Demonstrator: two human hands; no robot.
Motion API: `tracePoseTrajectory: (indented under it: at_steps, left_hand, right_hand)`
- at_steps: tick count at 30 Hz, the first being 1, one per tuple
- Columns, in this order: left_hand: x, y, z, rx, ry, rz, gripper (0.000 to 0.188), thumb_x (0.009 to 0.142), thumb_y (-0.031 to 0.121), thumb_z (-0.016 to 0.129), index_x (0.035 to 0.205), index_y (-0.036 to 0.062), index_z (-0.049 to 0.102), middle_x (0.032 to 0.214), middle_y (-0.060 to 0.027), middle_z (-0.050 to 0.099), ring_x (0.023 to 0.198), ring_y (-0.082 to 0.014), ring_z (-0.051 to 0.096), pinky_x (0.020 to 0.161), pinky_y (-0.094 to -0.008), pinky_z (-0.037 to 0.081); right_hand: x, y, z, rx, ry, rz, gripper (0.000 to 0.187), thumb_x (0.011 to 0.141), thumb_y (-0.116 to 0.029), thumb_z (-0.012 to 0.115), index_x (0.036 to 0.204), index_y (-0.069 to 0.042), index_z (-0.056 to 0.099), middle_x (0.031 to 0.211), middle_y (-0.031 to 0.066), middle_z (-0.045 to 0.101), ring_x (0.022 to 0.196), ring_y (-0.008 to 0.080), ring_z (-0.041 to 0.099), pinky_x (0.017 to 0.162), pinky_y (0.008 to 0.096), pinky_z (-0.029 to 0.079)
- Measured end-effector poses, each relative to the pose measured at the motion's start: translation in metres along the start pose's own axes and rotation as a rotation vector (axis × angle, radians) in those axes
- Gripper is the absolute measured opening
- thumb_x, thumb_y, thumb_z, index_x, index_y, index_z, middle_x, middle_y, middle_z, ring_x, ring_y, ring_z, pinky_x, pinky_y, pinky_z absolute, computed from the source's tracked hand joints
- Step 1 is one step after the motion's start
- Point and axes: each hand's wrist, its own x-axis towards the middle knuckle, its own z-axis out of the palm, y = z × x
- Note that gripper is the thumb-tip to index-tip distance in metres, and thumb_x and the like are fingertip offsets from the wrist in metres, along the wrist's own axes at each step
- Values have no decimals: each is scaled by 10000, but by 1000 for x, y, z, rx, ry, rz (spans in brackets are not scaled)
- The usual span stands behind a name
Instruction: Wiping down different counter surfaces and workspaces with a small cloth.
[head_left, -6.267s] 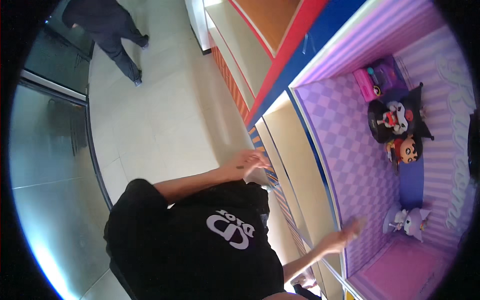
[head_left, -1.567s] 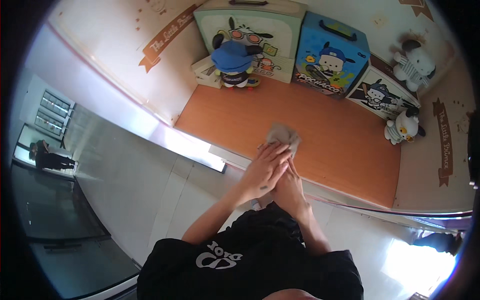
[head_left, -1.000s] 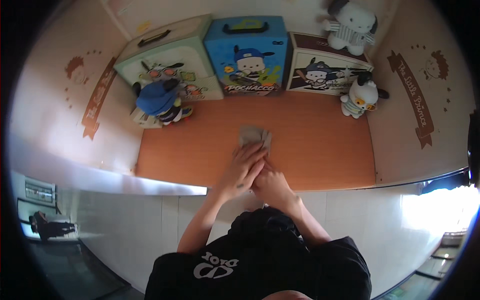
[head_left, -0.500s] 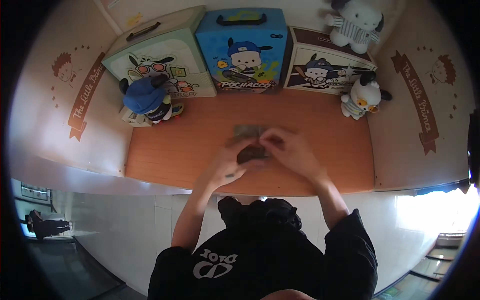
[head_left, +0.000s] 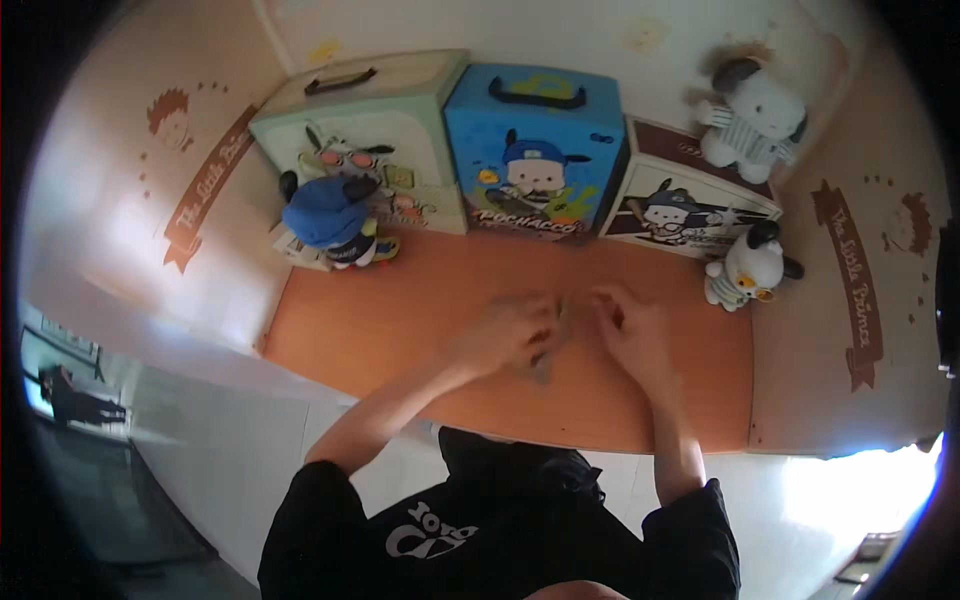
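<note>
My left hand is over the middle of the desk, its fingers closed on a small, thin greyish packet-like piece. Motion blurs that piece, and the fingers cover most of it, so its exact kind does not show. To its right, a short gap away, my right hand is raised with fingers curled and their tips drawn together. Whatever may be between those fingertips is too small and blurred to make out.
Behind my hands stand a pale green box, a blue box and a white-and-brown box. A blue-capped figure is at left, a white figure at right. A plush dog sits on the right box. Side panels enclose the wooden desk.
My hands were together on the dark flat piece; now they are apart, the left keeping it and the right drawn off to the right. The whole view has shifted and tilted.
</note>
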Motion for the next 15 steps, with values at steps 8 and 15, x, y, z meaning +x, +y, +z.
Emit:
tracePoseTrajectory:
  at_steps: [8,15]
  left_hand:
    - [40,24,15,-291,231,-397,386,997,60,642,1374,-18,676,1597,-194,577,1517,-421,509,1216,-523,475]
    - [48,21,-6,-738,98,-617,425,1022,99,570,1431,73,682,1625,-126,578,1513,-363,523,1236,-464,460]
  right_hand:
    - [-7,-9,0,-63,249,-145,211,1023,-61,751,1218,-110,815,796,4,705,589,135,541,538,295,437]
    - [-10,-16,-19,106,399,-216,251,1020,-20,746,1251,-84,817,762,-19,691,575,89,477,531,256,405]
